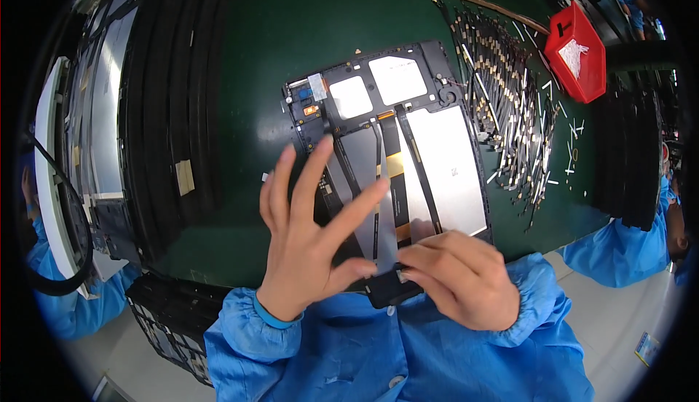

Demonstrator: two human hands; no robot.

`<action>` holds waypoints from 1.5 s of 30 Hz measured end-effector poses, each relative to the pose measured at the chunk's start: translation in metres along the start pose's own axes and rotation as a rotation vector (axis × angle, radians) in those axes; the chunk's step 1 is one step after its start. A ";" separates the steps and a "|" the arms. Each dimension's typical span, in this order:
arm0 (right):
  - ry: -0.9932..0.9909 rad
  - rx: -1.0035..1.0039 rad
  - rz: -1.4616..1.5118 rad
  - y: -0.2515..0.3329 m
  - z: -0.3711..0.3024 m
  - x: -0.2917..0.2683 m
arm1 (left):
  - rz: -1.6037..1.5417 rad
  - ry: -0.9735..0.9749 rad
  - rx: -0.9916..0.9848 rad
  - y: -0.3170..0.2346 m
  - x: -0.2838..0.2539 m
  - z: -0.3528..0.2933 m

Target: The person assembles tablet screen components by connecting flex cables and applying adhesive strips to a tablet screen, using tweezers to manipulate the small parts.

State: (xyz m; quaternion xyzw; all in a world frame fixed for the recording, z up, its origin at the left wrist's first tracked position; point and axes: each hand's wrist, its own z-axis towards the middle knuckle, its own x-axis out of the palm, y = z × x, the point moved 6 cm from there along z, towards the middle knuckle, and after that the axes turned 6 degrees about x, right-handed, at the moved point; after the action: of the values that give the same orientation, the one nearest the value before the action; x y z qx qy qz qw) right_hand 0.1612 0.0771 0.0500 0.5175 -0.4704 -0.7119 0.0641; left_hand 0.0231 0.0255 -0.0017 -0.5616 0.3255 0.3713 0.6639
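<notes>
Sitting on the green table [251, 107] is a red bin [593, 56]; left hand [300, 256] splays over a device [457, 165], right hand's [466, 280] grip unclear.

The worktop [251, 74] is dark green. The flat device [391, 136] has a black frame [435, 58], a silver-grey panel [455, 162], gold tape [395, 164] and an orange patch [311, 111]. The cables [502, 89] mix black, white and tan. The bin [594, 63] is plain red; the right sleeve [540, 300], bright blue.
</notes>
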 end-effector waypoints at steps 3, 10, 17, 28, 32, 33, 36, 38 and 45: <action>0.063 0.001 -0.101 -0.002 0.006 0.001 | 0.011 -0.053 0.000 0.007 0.002 0.008; 0.336 -0.071 -0.550 0.015 -0.028 0.035 | 0.063 -0.065 -0.047 0.006 -0.002 0.011; -0.167 0.171 -0.206 -0.027 -0.019 -0.029 | -0.272 -0.186 -0.139 0.003 -0.003 -0.016; -0.175 0.556 0.227 -0.072 -0.041 -0.039 | -0.348 -0.182 -0.444 -0.030 0.007 -0.053; -0.273 0.686 0.920 -0.078 -0.050 -0.031 | -0.531 -0.470 -0.388 -0.042 -0.018 -0.047; -0.291 0.693 0.924 -0.081 -0.047 -0.037 | -0.611 -0.508 -0.289 -0.044 -0.023 -0.038; -0.411 0.555 0.993 -0.075 -0.022 -0.080 | -0.612 -0.507 -0.132 -0.040 -0.023 -0.005; -0.469 0.375 0.848 -0.075 0.007 -0.114 | -0.485 -0.463 -0.114 -0.024 -0.011 0.007; -0.581 0.230 0.800 -0.094 0.101 -0.183 | -0.572 -0.523 -0.243 0.005 -0.006 0.004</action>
State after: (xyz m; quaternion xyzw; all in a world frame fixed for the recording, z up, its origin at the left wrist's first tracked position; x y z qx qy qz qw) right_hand 0.2011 0.2950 0.1067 0.0809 -0.7055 -0.6898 0.1410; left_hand 0.0159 0.0294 0.0015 -0.5907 -0.0700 0.3375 0.7295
